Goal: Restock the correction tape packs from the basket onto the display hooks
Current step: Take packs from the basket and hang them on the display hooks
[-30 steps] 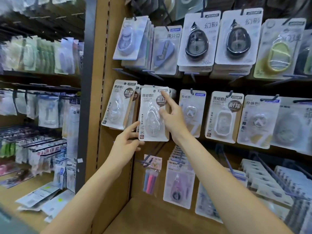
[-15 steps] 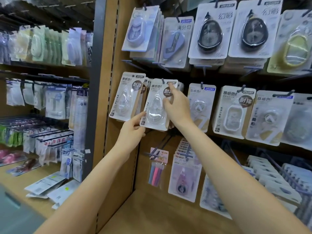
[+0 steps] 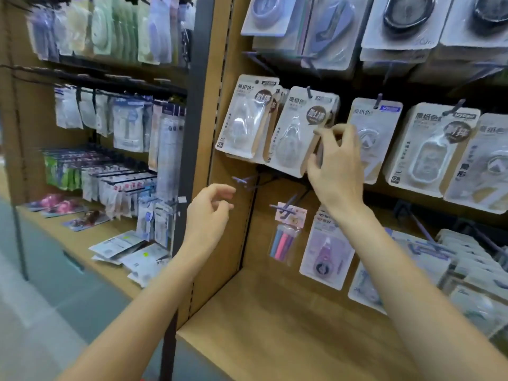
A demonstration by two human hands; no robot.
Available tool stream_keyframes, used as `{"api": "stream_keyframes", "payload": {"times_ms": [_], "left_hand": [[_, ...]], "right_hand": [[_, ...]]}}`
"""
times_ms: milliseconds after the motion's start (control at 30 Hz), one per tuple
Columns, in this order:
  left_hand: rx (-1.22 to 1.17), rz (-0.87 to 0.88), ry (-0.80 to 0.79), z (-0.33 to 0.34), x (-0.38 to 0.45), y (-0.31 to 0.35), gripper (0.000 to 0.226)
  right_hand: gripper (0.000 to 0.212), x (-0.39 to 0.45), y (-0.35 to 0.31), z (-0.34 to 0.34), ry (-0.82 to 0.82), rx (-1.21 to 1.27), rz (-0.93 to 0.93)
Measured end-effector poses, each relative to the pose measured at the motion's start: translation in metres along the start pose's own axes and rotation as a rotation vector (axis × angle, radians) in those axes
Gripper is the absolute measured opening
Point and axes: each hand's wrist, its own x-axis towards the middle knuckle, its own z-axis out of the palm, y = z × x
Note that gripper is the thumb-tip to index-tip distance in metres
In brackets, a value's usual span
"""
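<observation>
Two bare hands reach up from the bottom of the frame toward a wall of display hooks in a stationery shop. My right hand (image 3: 336, 166), centre right, has fingers and thumb curled against the right edge of a correction tape pack (image 3: 297, 133) that hangs on its hook (image 3: 309, 92) in the middle row; whether I am pinching it or only touching it I cannot tell. My left hand (image 3: 209, 213), lower and centre, holds nothing, its fingers loosely curled in the air below the packs. I judge this pack to be seated on the hook, with only a final straightening left. The basket is out of view, so I cannot say how many packs remain. The pack is a flat card, white and tan, rounded at the corners, with a clear domed plastic blister over a teardrop-shaped dispenser and a dark round label. A matching pack (image 3: 247, 119) hangs just to its left. The back panel (image 3: 228, 166) is smooth, light wood-toned board; thin metal hooks project from it.
</observation>
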Motion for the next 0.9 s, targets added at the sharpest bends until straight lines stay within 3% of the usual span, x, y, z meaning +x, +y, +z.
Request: {"api": "stream_keyframes", "payload": {"times_ms": [100, 200, 333, 500, 567, 667, 700, 800, 900], "left_hand": [[-0.008, -0.027, 0.079, -0.019, -0.032, -0.025, 0.032], [0.008, -0.164, 0.145, -0.047, -0.074, -0.067, 0.033], [0.156, -0.422, 0.212, -0.113, -0.158, -0.165, 0.035], [0.537, -0.821, 0.202, -0.211, -0.288, -0.276, 0.026], [0.624, -0.963, 0.18, -0.233, -0.329, -0.307, 0.025], [0.745, -1.045, -0.012, -0.239, -0.375, -0.34, 0.031], [0.77, -1.042, -0.07, -0.236, -0.385, -0.349, 0.033], [0.813, -0.926, -0.187, -0.223, -0.398, -0.373, 0.035], [0.87, -0.765, -0.282, -0.211, -0.395, -0.397, 0.046]], "right_hand": [[0.025, -0.034, -0.036, -0.002, 0.035, 0.169, -0.198], [0.022, -0.088, -0.082, 0.019, -0.074, 0.349, -0.42], [0.031, -0.205, -0.137, 0.101, -0.512, 0.472, -0.492], [0.057, -0.357, -0.161, 0.205, -1.319, 0.377, -0.595], [0.061, -0.4, -0.163, 0.23, -1.515, 0.284, -0.693], [0.059, -0.448, -0.17, 0.258, -1.692, 0.158, -0.79], [0.057, -0.46, -0.173, 0.266, -1.718, 0.131, -0.834], [0.062, -0.503, -0.174, 0.298, -1.584, 0.087, -1.054], [0.036, -0.532, -0.179, 0.318, -1.481, 0.02, -1.111]]}}
